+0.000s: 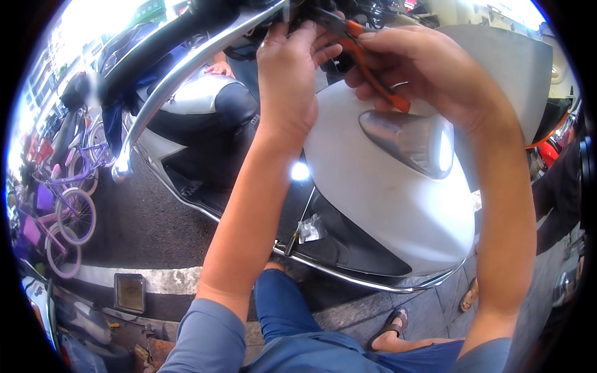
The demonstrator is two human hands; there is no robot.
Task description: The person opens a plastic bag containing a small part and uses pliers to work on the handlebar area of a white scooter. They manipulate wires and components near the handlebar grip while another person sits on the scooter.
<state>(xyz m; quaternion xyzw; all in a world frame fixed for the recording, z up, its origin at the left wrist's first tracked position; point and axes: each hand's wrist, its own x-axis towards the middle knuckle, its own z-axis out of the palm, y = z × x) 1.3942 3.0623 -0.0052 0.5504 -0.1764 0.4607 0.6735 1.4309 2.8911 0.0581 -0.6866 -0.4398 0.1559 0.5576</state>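
Observation:
In my right hand (416,68) is a pair of pliers (375,79) with orange handles. Their dark jaws point up and left, toward my left hand (289,68). That hand is raised by the dark handlebar parts at the top edge, its fingers bent close to the jaws. What its fingertips grip is hidden among dark parts. Both hands are above an electric scooter with a white-grey body panel (373,180). A smooth silvery lamp-shaped cover (407,140) is set on that panel below the pliers.
A screwdriver (291,242) and a small clear plastic bag (312,229) lie on the scooter's black footboard. A chrome bar (186,65) curves along the upper left. Another person's hand (221,68) rests near a seat behind it. Purple bicycles (74,208) stand at far left.

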